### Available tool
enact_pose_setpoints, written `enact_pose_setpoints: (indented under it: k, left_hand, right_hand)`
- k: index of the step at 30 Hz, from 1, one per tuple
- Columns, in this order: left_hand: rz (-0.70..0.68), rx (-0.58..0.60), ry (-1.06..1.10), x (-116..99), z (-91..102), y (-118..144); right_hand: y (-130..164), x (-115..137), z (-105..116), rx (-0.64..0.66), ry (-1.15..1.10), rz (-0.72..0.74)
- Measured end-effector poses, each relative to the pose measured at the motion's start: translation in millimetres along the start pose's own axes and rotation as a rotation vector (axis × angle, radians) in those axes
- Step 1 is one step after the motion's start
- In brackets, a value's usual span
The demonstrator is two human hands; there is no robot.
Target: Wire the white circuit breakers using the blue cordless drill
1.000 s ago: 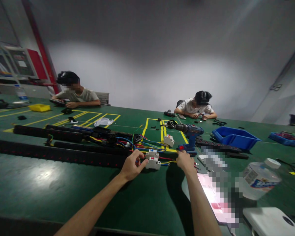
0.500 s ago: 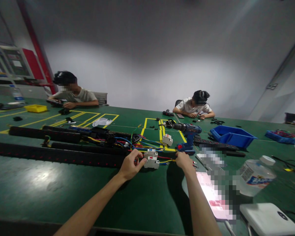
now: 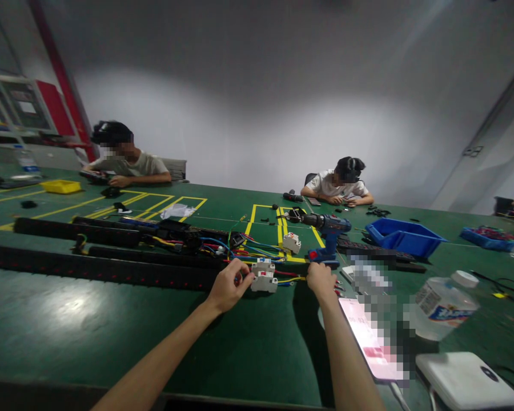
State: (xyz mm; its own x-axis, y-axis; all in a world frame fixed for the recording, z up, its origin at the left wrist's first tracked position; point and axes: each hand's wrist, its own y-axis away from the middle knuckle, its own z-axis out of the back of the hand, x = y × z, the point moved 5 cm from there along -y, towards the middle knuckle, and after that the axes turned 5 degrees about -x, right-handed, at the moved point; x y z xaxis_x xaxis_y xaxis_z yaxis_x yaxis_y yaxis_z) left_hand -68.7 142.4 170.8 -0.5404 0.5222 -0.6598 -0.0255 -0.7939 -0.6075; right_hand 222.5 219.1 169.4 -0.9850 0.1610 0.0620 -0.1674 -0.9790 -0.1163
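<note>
My left hand (image 3: 228, 287) pinches the left side of a white circuit breaker (image 3: 264, 282) lying on the green table (image 3: 111, 319). A second white breaker (image 3: 263, 266) sits just behind it, and a third (image 3: 293, 242) stands further back. My right hand (image 3: 321, 280) rests on the table to the breaker's right, fingers curled around a yellow wire (image 3: 292, 279) that runs to the breaker. Red, blue and yellow wires (image 3: 244, 250) tangle behind the breakers. A blue cordless drill (image 3: 328, 233) stands just beyond my right hand.
Long black cable ducts (image 3: 89, 268) stretch across the left. A blue bin (image 3: 403, 238), a plastic bottle (image 3: 444, 305), a lit phone (image 3: 370, 337) and a white box (image 3: 466, 381) lie at the right. Two other people sit at the far edge, working.
The camera has shifted slightly. My hands stay on the breaker and the wire with hardly any movement.
</note>
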Motion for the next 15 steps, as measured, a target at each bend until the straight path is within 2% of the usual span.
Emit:
enact_pose_setpoints:
  k: [9, 15]
  left_hand:
    - [-0.011, 0.003, 0.001, -0.9, -0.9, -0.1]
    - [-0.009, 0.006, 0.006, -3.9, 0.8, -0.5]
  right_hand:
    - [-1.2, -0.3, 0.3, -0.040, -0.037, -0.010]
    - [-3.1, -2.5, 7.2, -0.140, -0.119, -0.009]
